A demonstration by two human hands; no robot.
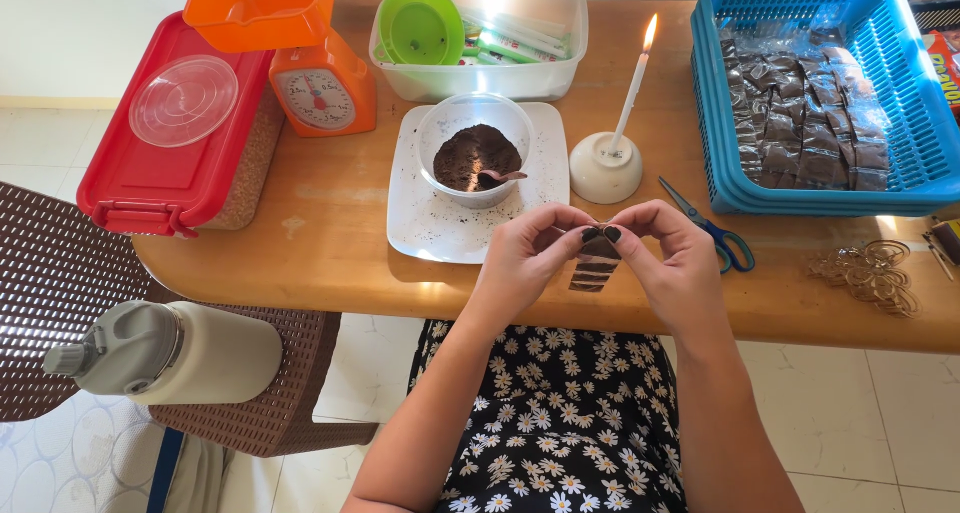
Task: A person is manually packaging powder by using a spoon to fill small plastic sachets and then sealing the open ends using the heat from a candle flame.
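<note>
Head view: my left hand (525, 258) pinches the top of a small dark filled packet (596, 269) above the bench (330, 243) edge, just before the bowl of dark powder (474, 153); my right hand (675, 263) grips the same top, fingers (612, 235) closed.

A single camera is mounted on the seated person's head. It faces steeply downward and forward, over the lap and onto the wooden counter (330, 223). The view is close: forearms enter from the bottom edge, and the counter's far edge lies at the top. The chair (60, 273) and floor occupy the left margin.
</note>
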